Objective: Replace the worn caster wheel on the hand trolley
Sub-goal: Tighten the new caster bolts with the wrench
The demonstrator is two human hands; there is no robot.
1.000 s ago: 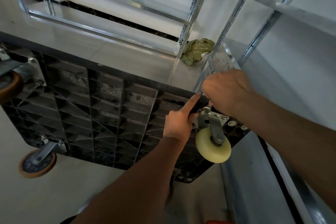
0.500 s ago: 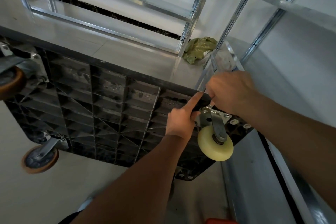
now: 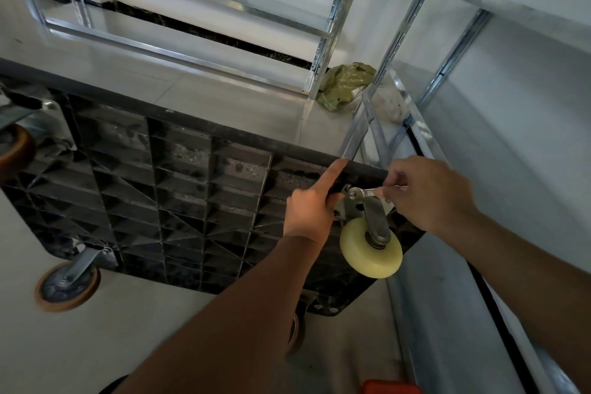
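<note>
Right hand (image 3: pixel 428 193) is swinging outward, baring the small wrench (image 3: pixel 364 192) it was covering.

Its fingers are pinching the wrench handle, the head sitting on a bolt just left of them, above the cream caster wheel (image 3: pixel 371 248). Left hand (image 3: pixel 311 208) is gripping the caster bracket, forefinger stretching to the trolley deck (image 3: pixel 179 189) edge. A mounting bolt is likely being turned.

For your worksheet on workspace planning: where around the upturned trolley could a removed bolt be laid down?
Bare grey floor tiles lie between the black ribbed trolley underside and the metal shelving frame. Crowded: the cream caster wheel corner, with both hands and a small steel spanner.
</note>
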